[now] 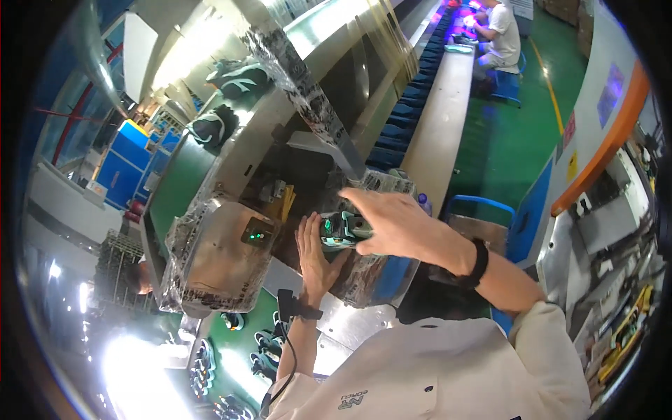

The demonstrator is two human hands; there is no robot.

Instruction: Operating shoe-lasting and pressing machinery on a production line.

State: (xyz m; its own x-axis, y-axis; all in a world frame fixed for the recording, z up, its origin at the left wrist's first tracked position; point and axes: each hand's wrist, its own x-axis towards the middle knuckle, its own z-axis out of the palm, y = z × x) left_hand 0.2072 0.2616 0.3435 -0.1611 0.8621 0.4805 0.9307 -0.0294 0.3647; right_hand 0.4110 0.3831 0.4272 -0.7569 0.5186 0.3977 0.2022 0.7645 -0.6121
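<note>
A dark shoe with mint-green trim (336, 232) is between my two hands, at the wrapped machine in the middle of the view. My left hand (313, 253) lies along one end of it, fingers extended up its left side and thumb below. From the right, my right hand (392, 222) spans its other end, thumb at the near side and index finger at the far side. Part of the shoe is hidden under the right hand. Dark bands circle both my wrists, and a cable runs from the left one.
Left of my hands is a wrapped machine housing (222, 259) with a small lit panel. A wrapped post (301, 80) slants overhead. Shoes sit on the green belt (164, 203) and on a rack at lower left. A person (500, 38) sits by the long bench (444, 115).
</note>
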